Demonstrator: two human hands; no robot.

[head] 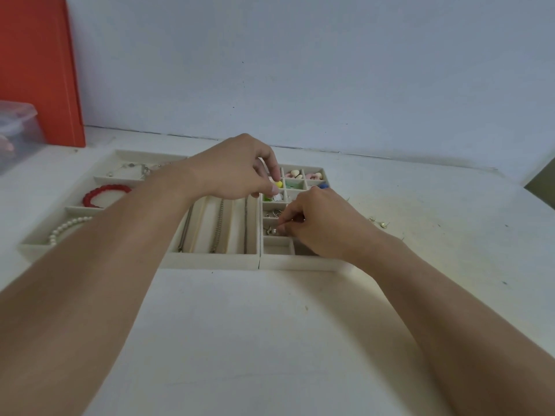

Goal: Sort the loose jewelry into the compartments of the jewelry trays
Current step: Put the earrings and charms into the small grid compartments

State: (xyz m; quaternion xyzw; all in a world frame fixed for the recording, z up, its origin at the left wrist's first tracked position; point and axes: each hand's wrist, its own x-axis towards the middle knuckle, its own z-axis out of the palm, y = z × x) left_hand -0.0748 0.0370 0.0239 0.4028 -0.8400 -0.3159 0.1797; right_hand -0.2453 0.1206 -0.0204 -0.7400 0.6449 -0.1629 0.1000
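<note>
I have both bare forearms reaching forward from the bottom corners, converging toward the middle. My left hand [237, 169] is raised, back of the hand facing up, fingers curled downward with thumb and forefinger tips brought close together in a pinching grip. My right hand [324, 223] sits lower and nearer, knuckles up, wrist angled inward, its fingers [288, 219] bent and bunched at the tips in a fine pinch pointing left.
</note>
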